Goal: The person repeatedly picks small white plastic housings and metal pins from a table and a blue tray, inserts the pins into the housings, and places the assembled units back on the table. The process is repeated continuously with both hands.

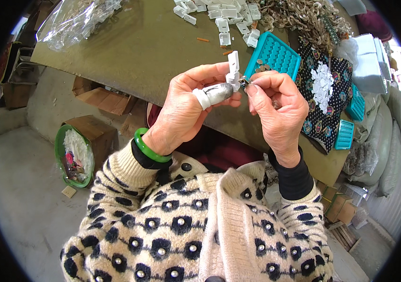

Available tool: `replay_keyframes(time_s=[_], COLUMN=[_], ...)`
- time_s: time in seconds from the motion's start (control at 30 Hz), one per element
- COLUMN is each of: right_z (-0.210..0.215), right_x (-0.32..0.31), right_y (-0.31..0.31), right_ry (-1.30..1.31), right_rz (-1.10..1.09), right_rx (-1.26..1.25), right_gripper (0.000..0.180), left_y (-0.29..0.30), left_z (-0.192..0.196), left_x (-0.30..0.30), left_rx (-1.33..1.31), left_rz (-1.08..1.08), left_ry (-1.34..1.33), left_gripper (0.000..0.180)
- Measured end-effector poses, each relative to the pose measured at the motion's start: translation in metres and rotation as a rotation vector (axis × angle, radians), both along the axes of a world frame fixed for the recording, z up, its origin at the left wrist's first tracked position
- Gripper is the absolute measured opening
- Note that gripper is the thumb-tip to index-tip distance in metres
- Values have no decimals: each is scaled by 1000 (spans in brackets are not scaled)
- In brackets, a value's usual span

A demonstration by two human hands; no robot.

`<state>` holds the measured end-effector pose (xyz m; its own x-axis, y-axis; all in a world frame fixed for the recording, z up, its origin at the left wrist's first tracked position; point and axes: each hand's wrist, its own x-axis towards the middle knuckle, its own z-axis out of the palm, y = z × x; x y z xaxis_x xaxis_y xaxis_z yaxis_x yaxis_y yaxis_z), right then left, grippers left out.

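White case (pixel 233 74): hinged open, above the surface (pixel 130 56), near its front edge.
Left hand (pixel 184 103): fingers clamped on the case's lower end.
Right hand (pixel 280 110): fingers pinched on small dark piece (pixel 243 82) beside the case.

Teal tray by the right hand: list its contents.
A few small round pieces lie in the near end of the teal tray; the right hand hides whatever is beneath it.
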<state>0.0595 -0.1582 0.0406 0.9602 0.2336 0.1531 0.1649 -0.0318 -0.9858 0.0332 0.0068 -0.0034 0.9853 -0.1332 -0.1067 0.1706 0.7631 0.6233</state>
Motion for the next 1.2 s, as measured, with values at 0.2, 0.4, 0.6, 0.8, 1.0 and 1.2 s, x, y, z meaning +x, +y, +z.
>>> replay_keyframes(time_s=[0.2,0.4,0.6,0.8,1.0,1.2], right_z=[4,10,16,7,-5,-18], right_x=[2,1,-3,-9,-13,-8], right_y=[-4,-3,1,12,22,29], right_ry=[211,364,307,-248,-678,-891], right_rz=[17,28,77,31,-72,-158], right_rx=[167,107,-7,-287,-466,-527], right_gripper=[6,6,6,8,26,21], left_y=[-1,-4,-1,1,0,-6], left_z=[-4,-6,-8,-4,2,4], left_x=[2,1,3,-2,-5,-7], left_rx=[33,-18,63,15,34,397], left_rz=[8,75,96,173,211,380], left_ry=[-26,-103,-182,-158,-58,-89], left_gripper=[34,28,26,22,22,19])
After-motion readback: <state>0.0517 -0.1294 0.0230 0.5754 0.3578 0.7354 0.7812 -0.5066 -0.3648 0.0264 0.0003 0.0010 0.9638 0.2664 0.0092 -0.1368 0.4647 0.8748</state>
